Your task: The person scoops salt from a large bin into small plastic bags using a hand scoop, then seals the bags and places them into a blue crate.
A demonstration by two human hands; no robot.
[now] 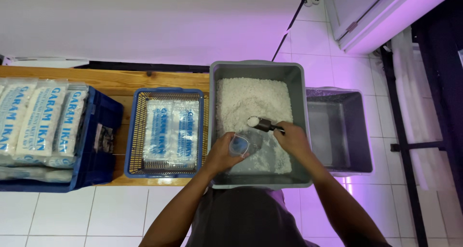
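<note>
**Head view: scooping over the grey tub**

My right hand clamps a heaped scoop; my left hand grips a clear bag over the grey tub's near edge. Blue basket left, empty tub right.

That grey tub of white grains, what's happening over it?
A person stands over a grey tub partly filled with coarse white grains. Their right hand holds a small dark scoop heaped with grains, and their left hand holds a small clear bag open just beside it. To the left, a blue wire basket holds filled, sealed packets, and a blue crate holds more. Another grey tub sits on the right.
</note>
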